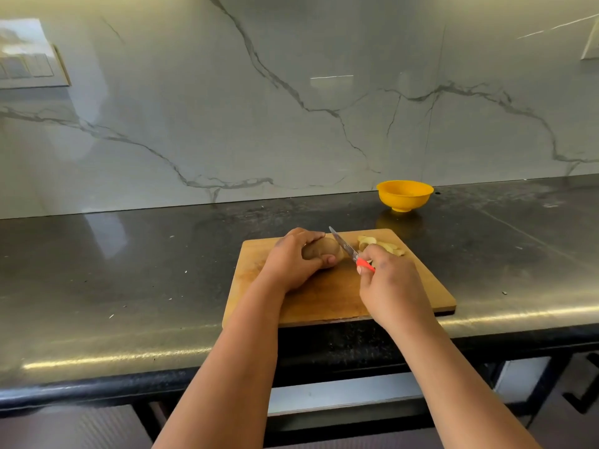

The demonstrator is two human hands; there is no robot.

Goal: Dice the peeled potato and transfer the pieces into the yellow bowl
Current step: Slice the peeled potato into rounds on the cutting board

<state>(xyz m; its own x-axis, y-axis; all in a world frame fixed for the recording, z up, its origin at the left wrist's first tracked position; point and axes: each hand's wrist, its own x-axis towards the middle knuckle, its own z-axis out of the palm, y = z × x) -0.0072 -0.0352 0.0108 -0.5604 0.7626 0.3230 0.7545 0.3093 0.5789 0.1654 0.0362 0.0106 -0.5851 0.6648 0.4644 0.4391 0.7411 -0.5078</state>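
A brownish potato lies on the wooden cutting board. My left hand grips it from the left, fingers over its top and thumb at its front. My right hand holds a knife by its red handle, the blade slanting up and left against the potato's right end. Several pale cut potato pieces lie at the board's far right corner, partly hidden by my right hand. The yellow bowl stands on the counter behind the board, near the wall.
The dark stone counter runs left and right, with a marble backsplash behind it. Small crumbs dot the counter to the left. The board reaches the counter's front edge. A switch plate is on the wall at far left.
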